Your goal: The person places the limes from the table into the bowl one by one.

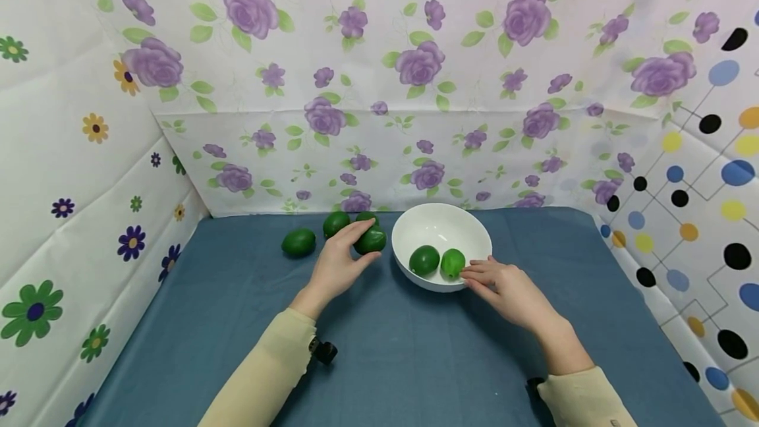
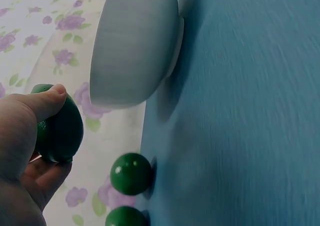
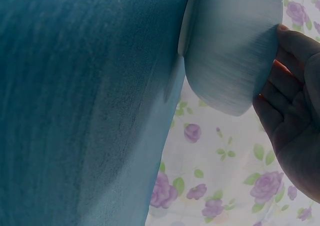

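Note:
My left hand (image 1: 337, 267) holds a dark green lime (image 1: 371, 240) between thumb and fingers, left of the white bowl (image 1: 441, 216). In the left wrist view, that lime (image 2: 61, 128) is raised off the cloth. Two limes lie inside the bowl, a darker one (image 1: 424, 260) and a brighter one (image 1: 453, 263). At the bowl's right front rim, my right hand (image 1: 506, 292) touches the edge with fairly straight fingers. The right wrist view shows its thumb and fingertips along the rim of the bowl (image 3: 230, 51), with no fruit in that hand.
Other limes rest on the blue cloth (image 1: 391, 361): one far left (image 1: 298, 242), one behind the left hand (image 1: 337, 224), and another (image 1: 366, 217) partly hidden behind the held lime. A floral curtain (image 1: 379, 84) stands behind, with patterned sheets at both sides.

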{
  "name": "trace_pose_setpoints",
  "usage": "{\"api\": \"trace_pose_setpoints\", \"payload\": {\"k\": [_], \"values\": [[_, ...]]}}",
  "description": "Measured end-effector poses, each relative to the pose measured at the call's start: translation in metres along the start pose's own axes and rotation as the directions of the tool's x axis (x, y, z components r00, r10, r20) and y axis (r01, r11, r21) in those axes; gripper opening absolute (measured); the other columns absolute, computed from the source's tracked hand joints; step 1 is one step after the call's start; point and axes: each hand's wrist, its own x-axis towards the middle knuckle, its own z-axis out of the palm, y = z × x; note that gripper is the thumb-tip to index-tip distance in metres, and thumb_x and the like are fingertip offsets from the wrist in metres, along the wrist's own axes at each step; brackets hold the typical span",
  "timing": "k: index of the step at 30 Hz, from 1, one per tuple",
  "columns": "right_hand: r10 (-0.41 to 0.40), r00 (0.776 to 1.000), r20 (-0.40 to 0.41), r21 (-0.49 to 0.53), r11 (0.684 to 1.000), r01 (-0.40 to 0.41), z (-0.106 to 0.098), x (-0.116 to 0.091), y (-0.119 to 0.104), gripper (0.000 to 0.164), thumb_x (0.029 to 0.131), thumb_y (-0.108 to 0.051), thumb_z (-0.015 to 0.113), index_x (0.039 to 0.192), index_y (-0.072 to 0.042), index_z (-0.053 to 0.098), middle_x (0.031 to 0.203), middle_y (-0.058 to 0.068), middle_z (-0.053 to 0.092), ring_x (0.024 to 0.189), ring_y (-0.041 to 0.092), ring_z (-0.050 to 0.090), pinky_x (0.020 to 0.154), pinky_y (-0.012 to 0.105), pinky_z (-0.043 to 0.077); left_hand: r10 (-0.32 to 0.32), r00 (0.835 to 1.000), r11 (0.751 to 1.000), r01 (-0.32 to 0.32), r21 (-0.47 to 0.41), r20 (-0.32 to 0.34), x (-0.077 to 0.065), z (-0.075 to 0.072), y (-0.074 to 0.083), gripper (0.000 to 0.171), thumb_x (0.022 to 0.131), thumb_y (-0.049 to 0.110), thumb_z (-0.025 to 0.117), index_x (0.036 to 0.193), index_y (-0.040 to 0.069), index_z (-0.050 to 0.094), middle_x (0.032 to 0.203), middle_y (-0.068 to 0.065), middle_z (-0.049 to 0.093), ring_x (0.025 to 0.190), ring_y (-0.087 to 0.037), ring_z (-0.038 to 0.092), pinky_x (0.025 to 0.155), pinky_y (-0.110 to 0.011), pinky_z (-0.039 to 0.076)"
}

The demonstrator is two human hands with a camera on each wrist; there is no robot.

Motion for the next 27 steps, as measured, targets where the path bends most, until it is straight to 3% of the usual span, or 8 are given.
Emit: {"api": "trace_pose_setpoints", "payload": {"k": [17, 27], "values": [[-0.003, 1.000, -0.004, 0.005, 1.000, 0.003, 0.001, 0.001, 0.000, 0.029, 0.105, -0.018, 0.072, 0.133, -0.011, 0.079, 0.134, 0.004, 0.074, 0.137, 0.031, 0.062, 0.121, 0.057, 0.037, 0.083, 0.996, 0.995, -0.082, -0.049, 0.025, 0.015, 0.030, 0.028, 0.068, 0.094, 0.022, 0.087, 0.156, 0.016, 0.058, 0.151, -0.009, 0.061, 0.130, -0.025, 0.065, 0.102, -0.041, 0.057], [0.013, 1.000, 0.002, 0.001, 1.000, -0.013, 0.001, -0.001, 0.001, 0.030, 0.105, -0.020, 0.072, 0.134, -0.011, 0.078, 0.135, 0.005, 0.073, 0.138, 0.033, 0.060, 0.120, 0.059, 0.038, 0.034, 0.995, 0.999, -0.035, 0.013, 0.095, 0.027, 0.037, 0.037, 0.068, 0.098, 0.028, 0.083, 0.159, 0.017, 0.056, 0.153, -0.006, 0.059, 0.130, -0.024, 0.065, 0.099, -0.041, 0.059]]}}
